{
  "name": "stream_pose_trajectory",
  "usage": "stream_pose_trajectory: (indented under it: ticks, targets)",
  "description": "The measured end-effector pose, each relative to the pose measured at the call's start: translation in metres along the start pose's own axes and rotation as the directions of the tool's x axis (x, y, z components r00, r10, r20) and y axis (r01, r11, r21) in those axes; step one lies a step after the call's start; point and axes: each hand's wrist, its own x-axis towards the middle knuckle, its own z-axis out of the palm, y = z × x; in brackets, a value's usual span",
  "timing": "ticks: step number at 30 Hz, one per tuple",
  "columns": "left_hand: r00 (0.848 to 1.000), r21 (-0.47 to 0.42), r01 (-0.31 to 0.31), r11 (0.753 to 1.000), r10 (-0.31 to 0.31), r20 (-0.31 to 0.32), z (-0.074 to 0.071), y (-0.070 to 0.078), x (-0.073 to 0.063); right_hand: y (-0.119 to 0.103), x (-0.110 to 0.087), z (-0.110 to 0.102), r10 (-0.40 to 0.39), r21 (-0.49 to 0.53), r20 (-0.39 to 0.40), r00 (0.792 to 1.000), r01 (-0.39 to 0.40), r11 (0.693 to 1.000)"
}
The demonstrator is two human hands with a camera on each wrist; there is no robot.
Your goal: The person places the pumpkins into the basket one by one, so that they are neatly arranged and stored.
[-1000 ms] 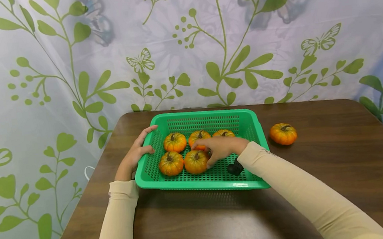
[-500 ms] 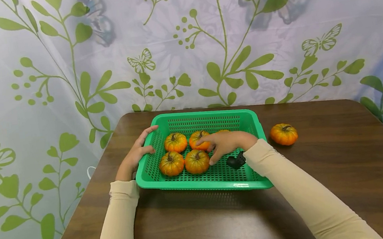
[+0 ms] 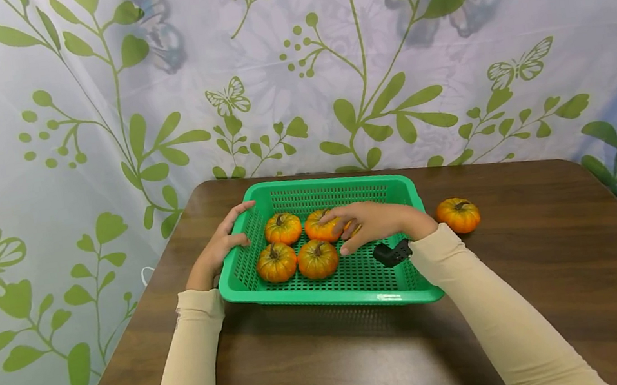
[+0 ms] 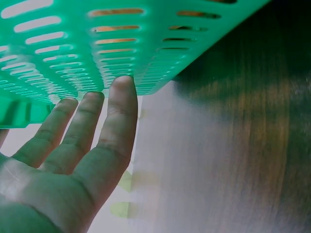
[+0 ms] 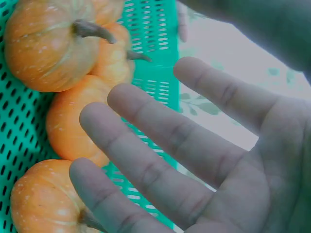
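Observation:
A green plastic basket (image 3: 327, 292) holds several small orange pumpkins (image 3: 318, 259). My left hand (image 3: 221, 248) holds the basket's left rim, thumb over the edge. In the left wrist view its fingers (image 4: 119, 114) lie against the slotted outer wall. My right hand (image 3: 375, 220) hovers inside the basket, above its right half, holding nothing and partly covering a pumpkin behind it. The right wrist view has its fingers (image 5: 146, 165) spread and nearly straight, in front of the pumpkins (image 5: 51, 43). Another pumpkin (image 3: 458, 216) sits on the table, right of the basket.
The basket stands near the back edge of a brown wooden table (image 3: 330, 359). Behind hangs a pale curtain (image 3: 268, 61) with green leaf and butterfly prints. A black device (image 3: 391, 253) is at my right wrist. A white cord (image 3: 146, 275) shows beyond the table's left edge.
My right hand has drawn back to the right, off the front pumpkin in the basket, with its fingers loosening. The left hand stays on the rim, and the pumpkins look nearly unmoved.

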Motion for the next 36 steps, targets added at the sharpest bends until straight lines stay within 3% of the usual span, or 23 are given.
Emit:
stream_pose_trajectory:
  ticks: [14,24,32,36]
  targets:
    - [1.0,-0.009,-0.005,1.0,0.005,0.0,0.001,-0.001,0.0,0.006,-0.033,-0.004,-0.101,0.15,-0.121,0.988,0.118,0.982]
    - [1.0,-0.004,-0.002,1.0,0.002,0.0,0.001,-0.001,-0.001,0.025,-0.053,-0.004,-0.169,0.285,-0.231,0.958,0.233,0.93]
    - [1.0,0.018,0.004,1.0,-0.004,-0.007,0.002,-0.001,-0.001,0.043,-0.071,-0.004,-0.148,0.35,-0.382,0.912,0.291,0.891]
    - [1.0,0.019,-0.001,1.0,0.001,-0.007,0.002,0.0,-0.001,0.049,-0.079,-0.006,-0.121,0.335,-0.481,0.868,0.31,0.89]
